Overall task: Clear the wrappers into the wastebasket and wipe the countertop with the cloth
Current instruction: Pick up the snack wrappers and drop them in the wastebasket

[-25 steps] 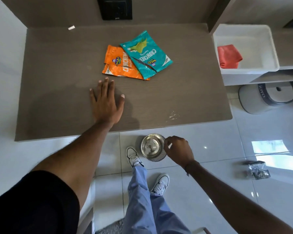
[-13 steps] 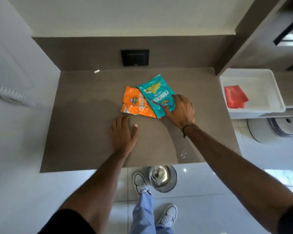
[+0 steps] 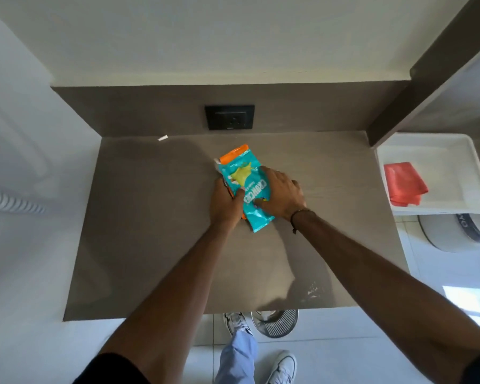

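Note:
A teal snack wrapper (image 3: 244, 176) lies on top of an orange wrapper (image 3: 233, 153) in the middle of the brown countertop (image 3: 150, 231). My left hand (image 3: 226, 205) grips the stack from its left edge, thumb on the teal wrapper. My right hand (image 3: 281, 194) presses on the teal wrapper from the right, fingers curled over it. Most of the orange wrapper is hidden. The round metal wastebasket (image 3: 277, 322) stands on the floor just below the counter's front edge. A red cloth (image 3: 403, 185) lies folded in a white tray (image 3: 441, 151) at the right.
A small white scrap (image 3: 162, 138) lies near the back wall. Crumbs (image 3: 313, 291) dot the counter's front right corner. A black wall socket (image 3: 229, 117) sits behind the counter. A white round appliance (image 3: 460, 231) stands on the floor under the tray. My feet are beside the wastebasket.
My left hand slid forward from the bare counter to the wrappers. Both hands have gathered the two wrappers into one stack, the teal one now turned more upright over the orange one.

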The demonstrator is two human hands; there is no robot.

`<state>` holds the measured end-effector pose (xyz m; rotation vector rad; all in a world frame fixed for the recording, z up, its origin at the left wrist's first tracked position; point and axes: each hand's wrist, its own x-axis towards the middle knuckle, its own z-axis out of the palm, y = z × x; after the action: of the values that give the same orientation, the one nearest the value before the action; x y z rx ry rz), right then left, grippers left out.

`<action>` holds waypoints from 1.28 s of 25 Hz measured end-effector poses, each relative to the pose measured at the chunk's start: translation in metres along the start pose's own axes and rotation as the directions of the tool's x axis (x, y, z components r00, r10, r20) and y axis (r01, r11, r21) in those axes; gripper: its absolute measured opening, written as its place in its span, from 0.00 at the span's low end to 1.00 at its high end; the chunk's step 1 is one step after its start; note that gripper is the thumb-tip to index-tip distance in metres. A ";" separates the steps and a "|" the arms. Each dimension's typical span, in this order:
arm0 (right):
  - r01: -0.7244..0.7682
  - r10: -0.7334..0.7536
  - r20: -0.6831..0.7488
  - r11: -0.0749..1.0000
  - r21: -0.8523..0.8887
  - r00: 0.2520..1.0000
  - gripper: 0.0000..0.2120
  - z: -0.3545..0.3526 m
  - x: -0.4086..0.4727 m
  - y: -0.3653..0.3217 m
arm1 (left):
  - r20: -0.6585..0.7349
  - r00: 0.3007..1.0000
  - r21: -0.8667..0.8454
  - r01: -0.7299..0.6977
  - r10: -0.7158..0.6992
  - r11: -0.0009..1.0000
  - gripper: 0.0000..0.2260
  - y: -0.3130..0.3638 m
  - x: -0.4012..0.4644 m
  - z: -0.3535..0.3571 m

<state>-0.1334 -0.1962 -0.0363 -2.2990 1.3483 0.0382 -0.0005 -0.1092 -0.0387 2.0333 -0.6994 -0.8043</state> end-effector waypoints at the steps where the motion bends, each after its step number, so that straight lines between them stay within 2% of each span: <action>1: -0.011 0.011 -0.006 1.000 0.026 1.000 0.42 -0.001 0.000 -0.002 | 0.017 0.998 -0.045 0.061 -0.060 0.997 0.16 0.004 -0.002 0.004; 2: -0.049 0.051 -0.016 0.994 0.096 0.999 0.41 0.000 0.000 -0.003 | 0.029 0.993 -0.108 0.118 -0.116 0.987 0.18 0.007 -0.004 0.005; 3: -0.115 0.124 -0.025 0.964 0.238 0.992 0.38 -0.001 -0.001 -0.002 | 0.051 0.985 -0.204 0.170 -0.163 0.964 0.19 0.007 -0.007 0.006; 4: -0.204 0.226 0.006 0.870 0.448 0.974 0.35 -0.004 -0.003 -0.001 | 0.103 0.973 -0.316 0.227 -0.205 0.921 0.19 0.008 -0.011 0.005; 5: -0.300 0.309 0.108 0.685 0.663 0.945 0.32 -0.007 -0.007 0.002 | 0.180 0.959 -0.415 0.276 -0.220 0.867 0.19 0.007 -0.015 0.002; 6: -0.382 0.317 0.251 0.472 0.795 0.915 0.28 -0.013 -0.012 0.006 | 0.270 0.938 -0.469 0.324 -0.215 0.822 0.18 0.006 -0.021 -0.003; 7: -0.440 0.255 0.371 0.323 0.838 0.893 0.24 -0.018 -0.019 0.011 | 0.358 0.913 -0.478 0.358 -0.195 0.802 0.18 0.005 -0.027 -0.007; 9: -0.479 0.125 0.462 0.254 0.840 0.878 0.19 -0.034 -0.037 0.024 | 0.494 0.855 -0.422 0.392 -0.155 0.817 0.17 0.005 -0.044 -0.014; 11: -0.457 0.050 0.464 0.300 0.838 0.884 0.18 -0.056 -0.054 0.038 | 0.583 0.803 -0.332 0.371 -0.121 0.867 0.14 0.006 -0.061 -0.017; 12: -0.449 0.039 0.467 0.359 0.819 0.883 0.18 -0.068 -0.063 0.046 | 0.619 0.779 -0.273 0.333 -0.100 0.903 0.12 0.007 -0.070 -0.018; 15: -0.391 0.044 0.480 0.646 0.655 0.876 0.17 -0.101 -0.097 0.066 | 0.686 0.727 -0.138 0.191 -0.045 0.972 0.09 0.011 -0.097 -0.014; 16: -0.348 0.033 0.468 0.714 0.607 0.883 0.15 -0.109 -0.111 0.072 | 0.668 0.744 -0.126 0.146 -0.025 0.981 0.08 0.014 -0.106 -0.013; 17: -0.299 0.004 0.450 0.753 0.586 0.893 0.13 -0.114 -0.126 0.076 | 0.596 0.803 -0.122 0.083 0.007 0.989 0.12 0.014 -0.114 -0.012; 19: -0.198 -0.060 0.387 0.781 0.592 0.920 0.10 -0.115 -0.161 0.084 | 0.314 0.936 -0.026 -0.159 0.159 0.987 0.23 -0.002 -0.128 -0.007; 20: -0.150 -0.081 0.347 0.794 0.589 0.934 0.08 -0.111 -0.181 0.087 | 0.210 0.942 0.136 -0.293 0.261 0.947 0.26 -0.018 -0.134 -0.005; 22: -0.036 -0.124 0.255 0.838 0.545 0.959 0.10 -0.088 -0.220 0.091 | 0.185 0.905 0.531 -0.420 0.383 0.736 0.27 -0.058 -0.146 -0.004; 24: 0.064 -0.150 0.146 0.878 0.475 0.978 0.15 -0.044 -0.261 0.097 | 0.252 0.891 0.731 -0.431 0.377 0.529 0.27 -0.097 -0.159 0.000; 25: 0.092 -0.145 0.090 0.896 0.434 0.985 0.16 -0.017 -0.282 0.099 | 0.259 0.881 0.766 -0.437 0.396 0.471 0.27 -0.109 -0.162 0.002; 28: 0.020 -0.017 -0.011 0.953 0.301 1.000 0.15 0.069 -0.326 0.113 | 0.248 0.875 0.783 -0.434 0.415 0.445 0.27 -0.116 -0.157 0.007; 30: -0.110 0.114 0.003 0.954 0.278 0.993 0.15 0.119 -0.333 0.124 | 0.234 0.870 0.783 -0.432 0.433 0.447 0.27 -0.119 -0.155 0.007; 32: -0.287 0.291 0.032 0.910 0.299 0.956 0.16 0.161 -0.323 0.133 | 0.215 0.858 0.792 -0.433 0.467 0.431 0.26 -0.122 -0.154 0.008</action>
<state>-0.3774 0.0797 -0.1475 -1.8386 1.5724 -0.0820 -0.0827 0.0580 -0.1008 2.4308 -1.7818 -0.0536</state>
